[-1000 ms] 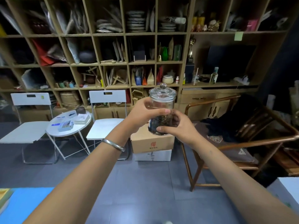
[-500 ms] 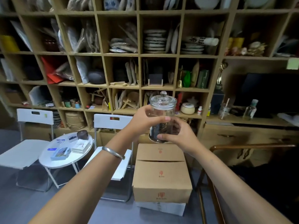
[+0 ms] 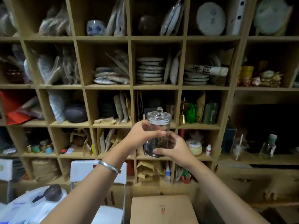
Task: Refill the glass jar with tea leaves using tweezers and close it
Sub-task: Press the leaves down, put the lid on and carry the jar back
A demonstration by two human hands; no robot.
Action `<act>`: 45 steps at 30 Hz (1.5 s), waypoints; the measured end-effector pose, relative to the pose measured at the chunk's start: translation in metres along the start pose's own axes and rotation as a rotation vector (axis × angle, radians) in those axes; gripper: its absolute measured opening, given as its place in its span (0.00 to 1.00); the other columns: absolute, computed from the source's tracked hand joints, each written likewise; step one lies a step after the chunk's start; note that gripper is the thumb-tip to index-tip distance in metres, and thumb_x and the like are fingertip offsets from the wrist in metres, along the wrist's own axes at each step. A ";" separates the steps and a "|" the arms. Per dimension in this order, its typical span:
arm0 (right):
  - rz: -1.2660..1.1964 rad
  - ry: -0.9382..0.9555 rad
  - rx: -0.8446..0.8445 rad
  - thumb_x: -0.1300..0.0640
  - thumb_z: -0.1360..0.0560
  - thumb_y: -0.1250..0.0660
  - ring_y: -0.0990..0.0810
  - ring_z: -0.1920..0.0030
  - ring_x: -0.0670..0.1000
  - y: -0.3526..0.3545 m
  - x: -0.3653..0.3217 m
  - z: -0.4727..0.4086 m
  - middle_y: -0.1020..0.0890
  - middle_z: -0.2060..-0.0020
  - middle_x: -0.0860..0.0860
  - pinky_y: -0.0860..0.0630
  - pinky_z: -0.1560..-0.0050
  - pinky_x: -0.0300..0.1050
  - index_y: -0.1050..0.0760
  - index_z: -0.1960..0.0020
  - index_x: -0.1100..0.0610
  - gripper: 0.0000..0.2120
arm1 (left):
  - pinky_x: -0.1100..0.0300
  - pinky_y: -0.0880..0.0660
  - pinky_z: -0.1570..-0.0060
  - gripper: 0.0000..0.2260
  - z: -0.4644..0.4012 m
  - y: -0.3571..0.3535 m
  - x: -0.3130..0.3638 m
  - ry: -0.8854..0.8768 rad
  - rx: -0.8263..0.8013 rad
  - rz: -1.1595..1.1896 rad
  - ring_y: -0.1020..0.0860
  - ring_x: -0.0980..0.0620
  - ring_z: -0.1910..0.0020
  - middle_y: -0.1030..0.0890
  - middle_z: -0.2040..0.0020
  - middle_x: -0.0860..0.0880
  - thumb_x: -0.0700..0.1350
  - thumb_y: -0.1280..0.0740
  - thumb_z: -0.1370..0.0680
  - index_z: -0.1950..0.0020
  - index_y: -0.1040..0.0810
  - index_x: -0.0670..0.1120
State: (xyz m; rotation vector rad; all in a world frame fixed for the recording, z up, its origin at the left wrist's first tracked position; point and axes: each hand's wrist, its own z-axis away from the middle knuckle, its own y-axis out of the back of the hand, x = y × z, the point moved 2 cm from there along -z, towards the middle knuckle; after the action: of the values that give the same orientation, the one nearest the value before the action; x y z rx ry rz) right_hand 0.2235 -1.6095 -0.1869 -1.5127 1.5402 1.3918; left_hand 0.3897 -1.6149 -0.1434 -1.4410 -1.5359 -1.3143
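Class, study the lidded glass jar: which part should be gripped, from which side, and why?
Grip the glass jar round its straight cylindrical wall, from both sides, as the left hand and right hand do. Its knobbed lid probably just rests loose, so avoid lifting there.

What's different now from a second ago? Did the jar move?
The view tilted up and drew nearer to the shelves, so the wooden chair and floor dropped out of sight. Nothing was taken or let go: the left hand and right hand hold the glass jar as before, lid on.

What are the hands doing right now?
Left hand: closed around the glass jar, upper part.
Right hand: closed around the same jar, lower down.
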 end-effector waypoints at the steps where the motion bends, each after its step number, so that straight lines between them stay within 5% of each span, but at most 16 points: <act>1: -0.012 0.009 0.012 0.46 0.43 0.19 0.19 0.49 0.39 0.000 -0.002 -0.026 0.17 0.50 0.40 0.24 0.55 0.30 0.26 0.43 0.43 0.31 | 0.67 0.22 0.60 0.15 -0.023 0.011 0.003 -0.019 -0.009 -0.004 0.16 0.57 0.54 0.14 0.55 0.55 0.55 0.20 0.42 0.58 0.16 0.60; 6: -0.074 0.057 0.092 0.49 0.45 0.19 0.17 0.48 0.45 0.004 -0.016 -0.141 0.15 0.50 0.47 0.22 0.48 0.41 0.25 0.42 0.49 0.33 | 0.61 0.19 0.55 0.17 -0.128 0.059 0.022 -0.115 -0.027 -0.023 0.15 0.50 0.52 0.13 0.53 0.47 0.54 0.20 0.39 0.54 0.15 0.48; 10: -0.049 0.104 0.135 0.44 0.47 0.19 0.19 0.51 0.38 0.013 -0.036 -0.215 0.16 0.54 0.38 0.25 0.55 0.30 0.25 0.46 0.43 0.31 | 0.60 0.21 0.51 0.17 -0.196 0.088 0.041 -0.180 -0.032 -0.041 0.16 0.52 0.50 0.14 0.50 0.49 0.52 0.21 0.35 0.49 0.17 0.50; 13: -0.036 0.135 0.149 0.43 0.47 0.19 0.20 0.51 0.35 0.023 -0.051 -0.261 0.17 0.52 0.40 0.27 0.56 0.28 0.26 0.42 0.43 0.35 | 0.53 0.22 0.44 0.23 -0.238 0.105 0.056 -0.204 -0.019 -0.059 0.16 0.51 0.49 0.14 0.50 0.48 0.56 0.21 0.37 0.46 0.18 0.47; 19: 0.057 0.198 0.118 0.43 0.43 0.20 0.21 0.45 0.44 0.041 -0.080 -0.330 0.18 0.47 0.44 0.25 0.46 0.41 0.27 0.40 0.45 0.34 | 0.67 0.22 0.62 0.12 -0.297 0.130 0.082 -0.175 -0.041 -0.022 0.15 0.55 0.53 0.13 0.53 0.53 0.54 0.21 0.37 0.55 0.15 0.58; 21: 0.086 0.201 0.116 0.42 0.43 0.21 0.21 0.44 0.45 0.047 -0.085 -0.351 0.19 0.45 0.45 0.25 0.43 0.44 0.28 0.37 0.47 0.37 | 0.64 0.21 0.60 0.17 -0.315 0.137 0.084 -0.153 -0.027 -0.005 0.15 0.56 0.53 0.14 0.52 0.54 0.56 0.20 0.37 0.51 0.16 0.56; 25: 0.149 0.174 0.114 0.39 0.45 0.22 0.22 0.44 0.45 0.054 -0.081 -0.386 0.21 0.44 0.45 0.25 0.46 0.41 0.30 0.34 0.50 0.42 | 0.51 0.23 0.41 0.38 -0.345 0.146 0.080 -0.095 0.029 -0.019 0.20 0.50 0.42 0.18 0.42 0.50 0.59 0.20 0.40 0.34 0.27 0.48; 32: 0.126 0.063 0.046 0.40 0.43 0.21 0.24 0.41 0.47 0.045 -0.039 -0.428 0.20 0.42 0.46 0.26 0.39 0.49 0.30 0.33 0.50 0.43 | 0.52 0.25 0.38 0.41 -0.380 0.152 0.042 -0.049 0.160 -0.133 0.23 0.49 0.39 0.22 0.37 0.46 0.53 0.21 0.33 0.27 0.34 0.42; 35: 0.096 0.055 0.067 0.44 0.42 0.20 0.26 0.41 0.45 0.036 -0.023 -0.440 0.22 0.42 0.44 0.28 0.41 0.43 0.31 0.32 0.50 0.42 | 0.61 0.26 0.47 0.41 -0.389 0.150 0.026 -0.084 0.220 -0.191 0.24 0.53 0.42 0.24 0.41 0.51 0.51 0.21 0.32 0.25 0.37 0.43; 40: 0.067 0.045 0.078 0.49 0.40 0.20 0.24 0.39 0.48 0.030 -0.008 -0.455 0.21 0.42 0.48 0.26 0.37 0.51 0.31 0.32 0.52 0.39 | 0.55 0.24 0.42 0.38 -0.402 0.149 0.009 -0.072 0.225 -0.173 0.24 0.51 0.41 0.24 0.40 0.49 0.48 0.23 0.29 0.25 0.39 0.44; 45: 0.117 0.071 0.069 0.46 0.39 0.20 0.23 0.44 0.44 0.028 -0.004 -0.462 0.20 0.44 0.46 0.28 0.51 0.36 0.29 0.34 0.52 0.38 | 0.61 0.25 0.50 0.27 -0.407 0.147 -0.003 -0.027 0.281 -0.122 0.22 0.53 0.44 0.22 0.42 0.49 0.48 0.25 0.26 0.33 0.33 0.45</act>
State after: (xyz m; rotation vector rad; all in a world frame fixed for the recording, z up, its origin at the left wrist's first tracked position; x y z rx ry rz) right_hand 0.3184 -2.0366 -0.0372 -1.4654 1.7271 1.3471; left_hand 0.4622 -2.0149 0.0053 -1.2091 -1.7705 -1.0973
